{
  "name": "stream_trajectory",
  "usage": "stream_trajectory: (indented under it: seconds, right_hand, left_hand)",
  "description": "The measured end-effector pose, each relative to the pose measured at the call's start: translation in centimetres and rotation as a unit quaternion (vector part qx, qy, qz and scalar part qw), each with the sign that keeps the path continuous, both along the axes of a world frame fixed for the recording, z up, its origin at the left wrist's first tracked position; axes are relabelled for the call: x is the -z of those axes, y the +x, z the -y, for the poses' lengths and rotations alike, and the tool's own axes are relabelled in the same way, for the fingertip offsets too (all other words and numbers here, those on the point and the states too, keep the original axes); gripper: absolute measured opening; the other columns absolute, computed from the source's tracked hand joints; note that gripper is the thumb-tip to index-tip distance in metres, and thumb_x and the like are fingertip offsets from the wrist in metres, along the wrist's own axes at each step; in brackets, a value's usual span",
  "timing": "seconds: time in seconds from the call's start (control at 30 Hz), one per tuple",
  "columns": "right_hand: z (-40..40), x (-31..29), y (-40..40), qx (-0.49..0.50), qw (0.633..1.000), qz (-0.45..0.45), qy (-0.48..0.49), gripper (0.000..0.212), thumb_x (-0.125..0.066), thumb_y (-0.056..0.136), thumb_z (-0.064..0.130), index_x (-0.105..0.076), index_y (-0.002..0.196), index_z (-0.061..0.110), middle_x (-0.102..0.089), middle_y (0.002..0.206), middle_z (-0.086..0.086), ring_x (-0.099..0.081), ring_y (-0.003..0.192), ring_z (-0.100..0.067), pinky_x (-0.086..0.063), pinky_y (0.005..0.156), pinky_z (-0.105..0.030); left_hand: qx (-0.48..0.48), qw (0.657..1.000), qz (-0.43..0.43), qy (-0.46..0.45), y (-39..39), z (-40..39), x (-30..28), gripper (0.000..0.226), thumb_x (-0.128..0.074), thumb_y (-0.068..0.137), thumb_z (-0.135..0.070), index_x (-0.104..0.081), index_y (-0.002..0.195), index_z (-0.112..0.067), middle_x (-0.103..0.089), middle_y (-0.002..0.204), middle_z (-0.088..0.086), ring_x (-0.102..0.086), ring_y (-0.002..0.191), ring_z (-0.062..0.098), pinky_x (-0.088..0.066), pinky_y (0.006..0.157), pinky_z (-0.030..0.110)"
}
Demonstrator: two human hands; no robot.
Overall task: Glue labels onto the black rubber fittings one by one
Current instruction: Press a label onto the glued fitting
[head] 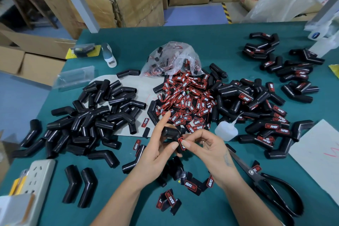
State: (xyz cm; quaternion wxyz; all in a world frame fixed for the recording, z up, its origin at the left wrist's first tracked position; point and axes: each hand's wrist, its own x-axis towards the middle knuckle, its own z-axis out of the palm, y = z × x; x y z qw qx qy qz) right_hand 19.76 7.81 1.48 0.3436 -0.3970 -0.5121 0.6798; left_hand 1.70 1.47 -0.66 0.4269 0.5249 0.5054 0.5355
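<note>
Left hand [159, 145] grips a black fitting [171, 133] — right hand [205, 145] pinches a label [182, 143] against it, glue bottle [225, 129] just beyond.

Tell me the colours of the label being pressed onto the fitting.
Black label with a red border and red-and-white lettering, seen in the head view.

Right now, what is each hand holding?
Left hand: grips a black fitting.
Right hand: fingers pinch a red-and-black label against it.

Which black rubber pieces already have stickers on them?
The black bent rubber fittings heaped on the right show red-and-black labels; the pile on the left is bare black.
</note>
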Motion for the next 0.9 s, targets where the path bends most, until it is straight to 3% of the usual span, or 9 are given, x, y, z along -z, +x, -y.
stream_trajectory:
  seconds: [0.23, 0.67, 0.9]
  right_hand:
    - [-0.02, 0.1, -0.03, -0.006, 1.0, 0.001, 0.004, 0.026, -0.087, 0.081, 0.045, -0.076, 0.086, 0.022, -0.077, 0.1, -0.012, -0.07, 0.095, -0.02, -0.057, 0.096, -0.044]
    - [0.16, -0.18, -0.05, 0.001, 1.0, 0.002, 0.013, 0.01, -0.083, 0.089, 0.019, -0.075, 0.083, 0.02, -0.076, 0.096, -0.01, -0.068, 0.091, -0.014, -0.055, 0.086, -0.024]
    - [0.17, -0.25, -0.24, 0.012, 1.0, 0.004, 0.02, 0.018, -0.084, 0.081, 0.04, -0.075, 0.082, 0.024, -0.076, 0.095, -0.01, -0.069, 0.094, -0.015, -0.056, 0.087, -0.027]
  left_hand:
    - [0.0, 1.0, 0.007, -0.004, -0.02, -0.04, -0.14, 0.069, -0.062, 0.106, -0.037, -0.023, 0.163, -0.048, -0.058, 0.129, -0.007, -0.065, 0.102, 0.018, -0.061, 0.086, 0.038]
    - [0.0, 1.0, 0.015, -0.016, 0.19, 0.08, -0.75, 0.069, -0.059, 0.106, -0.025, -0.026, 0.16, -0.054, -0.06, 0.128, -0.009, -0.066, 0.108, 0.016, -0.06, 0.088, 0.035]
    - [-0.001, 1.0, 0.021, -0.023, 0.2, 0.11, -0.74, 0.07, -0.058, 0.106, -0.021, -0.027, 0.16, -0.053, -0.061, 0.125, -0.007, -0.067, 0.104, 0.016, -0.06, 0.088, 0.036]
